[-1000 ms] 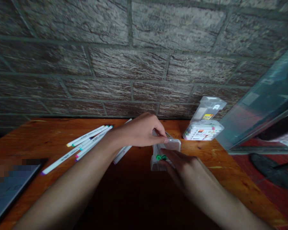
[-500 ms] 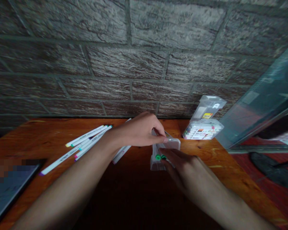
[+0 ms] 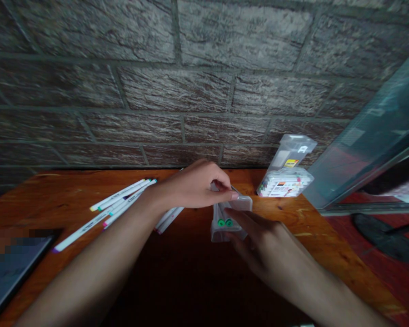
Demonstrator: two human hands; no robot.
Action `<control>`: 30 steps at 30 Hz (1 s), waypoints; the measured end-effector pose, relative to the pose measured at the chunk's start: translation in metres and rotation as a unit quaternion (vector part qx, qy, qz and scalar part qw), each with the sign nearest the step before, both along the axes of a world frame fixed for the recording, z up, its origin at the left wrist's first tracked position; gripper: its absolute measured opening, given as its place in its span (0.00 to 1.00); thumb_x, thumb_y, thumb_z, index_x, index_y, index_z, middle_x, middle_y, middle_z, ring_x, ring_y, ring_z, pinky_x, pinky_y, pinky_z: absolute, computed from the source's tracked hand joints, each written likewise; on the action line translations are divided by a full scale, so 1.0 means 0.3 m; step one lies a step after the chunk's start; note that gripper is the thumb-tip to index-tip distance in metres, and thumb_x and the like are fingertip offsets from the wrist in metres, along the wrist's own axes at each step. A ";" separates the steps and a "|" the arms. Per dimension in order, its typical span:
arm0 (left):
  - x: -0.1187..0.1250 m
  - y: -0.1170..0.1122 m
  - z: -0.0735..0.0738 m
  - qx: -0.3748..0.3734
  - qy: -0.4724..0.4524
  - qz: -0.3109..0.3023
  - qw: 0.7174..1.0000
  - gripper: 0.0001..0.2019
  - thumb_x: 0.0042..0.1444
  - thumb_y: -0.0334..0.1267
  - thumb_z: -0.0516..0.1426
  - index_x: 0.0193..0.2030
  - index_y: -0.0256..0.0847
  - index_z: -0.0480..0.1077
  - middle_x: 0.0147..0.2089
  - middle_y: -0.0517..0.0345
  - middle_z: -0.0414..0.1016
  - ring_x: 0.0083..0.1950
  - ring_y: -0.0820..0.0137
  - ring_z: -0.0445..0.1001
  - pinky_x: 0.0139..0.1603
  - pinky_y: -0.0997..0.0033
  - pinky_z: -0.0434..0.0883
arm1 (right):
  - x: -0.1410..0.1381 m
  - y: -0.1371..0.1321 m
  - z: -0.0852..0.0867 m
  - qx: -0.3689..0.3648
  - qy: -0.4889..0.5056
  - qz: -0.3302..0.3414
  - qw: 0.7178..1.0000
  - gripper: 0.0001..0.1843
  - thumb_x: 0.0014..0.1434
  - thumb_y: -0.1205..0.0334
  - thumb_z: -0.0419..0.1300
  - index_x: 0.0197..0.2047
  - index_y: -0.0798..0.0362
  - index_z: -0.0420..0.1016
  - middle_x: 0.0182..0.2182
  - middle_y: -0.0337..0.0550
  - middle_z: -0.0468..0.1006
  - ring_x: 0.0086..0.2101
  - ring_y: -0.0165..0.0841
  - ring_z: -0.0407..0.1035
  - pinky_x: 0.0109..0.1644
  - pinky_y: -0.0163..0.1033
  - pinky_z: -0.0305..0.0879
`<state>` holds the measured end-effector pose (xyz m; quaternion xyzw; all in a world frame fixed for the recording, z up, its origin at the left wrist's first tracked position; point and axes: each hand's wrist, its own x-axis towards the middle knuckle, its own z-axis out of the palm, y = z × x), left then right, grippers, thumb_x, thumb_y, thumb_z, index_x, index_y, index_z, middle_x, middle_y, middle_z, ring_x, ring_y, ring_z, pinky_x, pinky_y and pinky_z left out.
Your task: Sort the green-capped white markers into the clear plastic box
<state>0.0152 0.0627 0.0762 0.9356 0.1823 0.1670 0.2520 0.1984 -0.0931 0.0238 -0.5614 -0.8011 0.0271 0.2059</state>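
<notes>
A small clear plastic marker case [image 3: 225, 231] lies on the wooden table [image 3: 64, 200], with two green-capped markers [image 3: 224, 222] showing at its open end. My left hand [image 3: 194, 186] pinches the case's lid at its far edge, fingers closed. My right hand [image 3: 262, 245] rests against the case's near right side, fingers touching its rim beside the green caps.
Several loose white markers [image 3: 119, 204] lie at the left of the table. A second full marker case [image 3: 284, 184] with raised lid stands at the back right by the brick wall. A dark tablet [image 3: 13, 268] lies at the left front. A glass panel [image 3: 371, 141] leans at right.
The view has shifted slightly; the case and both hands sit a little further left and lower. My hands keep the same grip on the case.
</notes>
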 end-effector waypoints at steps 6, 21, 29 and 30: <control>-0.002 0.011 -0.007 0.003 -0.002 0.010 1.000 0.18 0.70 0.47 0.61 0.40 0.36 0.87 0.34 0.56 0.86 0.35 0.70 0.80 0.34 0.73 0.66 | 0.011 -0.010 0.013 -0.023 0.048 0.002 0.999 0.23 0.70 0.67 0.57 0.66 0.58 0.77 0.36 0.49 0.88 0.22 0.35 0.78 0.27 0.40 0.67; -0.004 0.027 -0.019 -0.005 0.044 0.000 0.999 0.16 0.70 0.48 0.61 0.40 0.39 0.87 0.38 0.55 0.88 0.39 0.67 0.82 0.40 0.72 0.70 | -0.031 0.034 0.002 -0.096 0.010 -0.022 0.995 0.16 0.74 0.62 0.56 0.59 0.60 0.78 0.49 0.58 0.87 0.37 0.45 0.84 0.34 0.43 0.64; -0.006 0.027 -0.015 -0.007 0.042 -0.013 0.999 0.16 0.69 0.47 0.62 0.41 0.38 0.87 0.40 0.54 0.88 0.39 0.67 0.83 0.41 0.72 0.70 | -0.011 0.037 -0.017 -0.060 0.022 0.003 0.998 0.17 0.71 0.68 0.55 0.59 0.57 0.77 0.47 0.55 0.86 0.33 0.36 0.80 0.34 0.39 0.65; -0.006 0.028 -0.015 -0.005 0.042 -0.014 0.999 0.16 0.69 0.47 0.62 0.41 0.38 0.87 0.40 0.54 0.89 0.40 0.67 0.83 0.41 0.72 0.70 | -0.010 0.037 -0.018 -0.060 0.023 0.005 0.998 0.17 0.71 0.68 0.55 0.59 0.57 0.77 0.46 0.54 0.86 0.32 0.35 0.80 0.34 0.39 0.65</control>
